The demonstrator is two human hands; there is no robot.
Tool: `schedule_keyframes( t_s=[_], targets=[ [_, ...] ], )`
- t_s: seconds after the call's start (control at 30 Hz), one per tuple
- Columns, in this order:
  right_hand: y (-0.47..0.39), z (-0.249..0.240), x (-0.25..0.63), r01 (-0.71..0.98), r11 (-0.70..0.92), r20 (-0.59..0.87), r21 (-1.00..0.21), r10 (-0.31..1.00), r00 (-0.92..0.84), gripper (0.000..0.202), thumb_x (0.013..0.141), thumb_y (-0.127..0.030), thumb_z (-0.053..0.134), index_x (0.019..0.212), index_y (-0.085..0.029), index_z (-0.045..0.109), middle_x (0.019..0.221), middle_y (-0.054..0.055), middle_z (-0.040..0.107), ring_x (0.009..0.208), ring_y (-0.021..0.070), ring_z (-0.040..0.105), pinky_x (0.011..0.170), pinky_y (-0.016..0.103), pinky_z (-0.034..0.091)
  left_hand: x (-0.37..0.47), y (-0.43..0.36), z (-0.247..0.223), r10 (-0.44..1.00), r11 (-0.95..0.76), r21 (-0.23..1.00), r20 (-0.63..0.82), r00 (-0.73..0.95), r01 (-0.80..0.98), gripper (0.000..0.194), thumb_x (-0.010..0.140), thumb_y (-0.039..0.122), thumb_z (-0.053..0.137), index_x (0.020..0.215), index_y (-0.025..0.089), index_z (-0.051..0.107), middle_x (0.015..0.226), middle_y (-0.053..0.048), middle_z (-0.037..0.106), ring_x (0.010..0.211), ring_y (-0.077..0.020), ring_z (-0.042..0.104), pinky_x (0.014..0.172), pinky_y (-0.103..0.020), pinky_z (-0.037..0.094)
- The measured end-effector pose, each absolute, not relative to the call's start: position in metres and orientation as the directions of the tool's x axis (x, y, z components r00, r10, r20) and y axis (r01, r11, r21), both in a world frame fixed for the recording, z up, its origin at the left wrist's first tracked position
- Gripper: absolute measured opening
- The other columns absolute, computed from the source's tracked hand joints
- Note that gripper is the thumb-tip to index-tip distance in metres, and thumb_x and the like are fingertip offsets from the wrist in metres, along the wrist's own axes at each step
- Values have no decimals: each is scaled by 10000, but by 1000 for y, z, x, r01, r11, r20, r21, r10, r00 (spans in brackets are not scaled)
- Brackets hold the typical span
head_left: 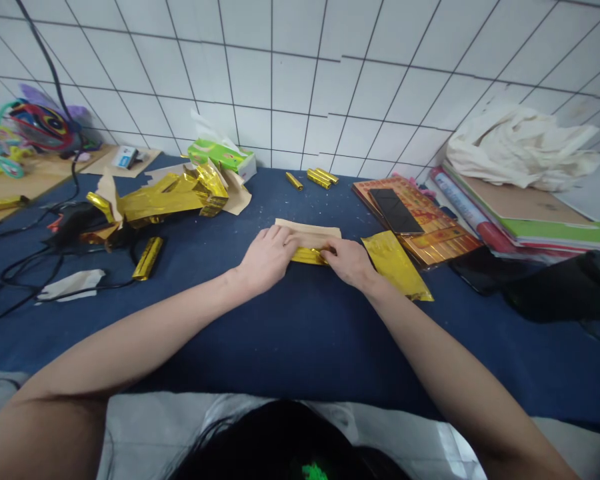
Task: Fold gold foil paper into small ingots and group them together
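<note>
"Progress?"
"Rolls look done left of the phone; paper, also left, I judge half-rolled, unfinished."
"Fingers?"
"Left hand: together on paper, can't tell grip. Right hand: pinching its edge."

Phone on packet, right of paper sheet; tissue box behind, left.

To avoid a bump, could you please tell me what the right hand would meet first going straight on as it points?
The brown-and-gold sheet it is touching; just beyond, probably the left hand, though depth is unclear.
</note>
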State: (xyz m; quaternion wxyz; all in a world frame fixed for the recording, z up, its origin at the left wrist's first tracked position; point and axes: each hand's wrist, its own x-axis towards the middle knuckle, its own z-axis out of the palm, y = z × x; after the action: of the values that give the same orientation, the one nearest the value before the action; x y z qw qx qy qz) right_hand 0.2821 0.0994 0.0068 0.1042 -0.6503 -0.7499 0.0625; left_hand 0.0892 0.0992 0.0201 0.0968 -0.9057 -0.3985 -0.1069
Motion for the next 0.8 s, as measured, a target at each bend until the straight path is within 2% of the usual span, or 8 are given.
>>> schedule_keyframes(
  t_s=[0.07,0.13,0.2,0.3,0.4,0.63,0.8],
  targets=[
    [98,8,281,963,147,69,-225,989,-135,165,790,-253,473,801,-210,632,784,30,680,719,179,596,611,264,346,93,87,20,623,-744,-79,277,732,663,322,892,235,396,1161,105,516,1228,-132,522,1126,-241,486,941,-351,382],
    [97,8,280,965,147,68,-218,989,-135,170,796,-241,465,815,-207,630,801,32,684,730,178,604,619,262,357,97,76,16,574,-798,-67,218,789,599,483,893,375,404,1239,41,451,1318,-162,454,1244,-255,385,1028,-349,302],
    [96,8,280,966,148,77,-211,988,-135,175,803,-244,457,815,-204,627,803,35,685,732,179,610,620,262,364,99,70,12,565,-817,-52,129,815,575,676,855,518,400,1293,4,382,1382,-192,367,1309,-282,283,1065,-370,242],
    [96,6,281,963,158,90,-216,986,-141,180,806,-250,455,838,-203,626,826,38,690,744,185,617,630,267,375,99,69,5,590,-806,-18,34,806,591,811,824,622,337,1341,-2,308,1417,-208,293,1334,-299,218,1078,-387,195],
    [97,5,282,960,170,96,-223,984,-152,189,802,-232,448,861,-199,625,852,46,695,755,189,622,641,274,384,97,73,2,606,-795,-1,12,795,606,836,820,645,298,1361,8,272,1436,-215,240,1345,-306,181,1083,-402,156],
    [96,6,279,959,167,105,-227,984,-146,206,805,-214,454,935,-209,614,882,42,698,778,186,624,656,276,393,96,75,0,622,-781,56,-20,783,622,826,809,674,254,1390,88,239,1451,-202,213,1352,-333,127,1071,-459,125],
    [98,6,292,990,64,106,-122,993,-51,194,828,-294,470,922,-214,619,823,62,688,745,199,617,620,284,382,96,76,4,622,-779,64,-49,781,624,808,804,671,284,1388,113,259,1451,-210,204,1347,-347,137,1064,-475,137]
  ],
)
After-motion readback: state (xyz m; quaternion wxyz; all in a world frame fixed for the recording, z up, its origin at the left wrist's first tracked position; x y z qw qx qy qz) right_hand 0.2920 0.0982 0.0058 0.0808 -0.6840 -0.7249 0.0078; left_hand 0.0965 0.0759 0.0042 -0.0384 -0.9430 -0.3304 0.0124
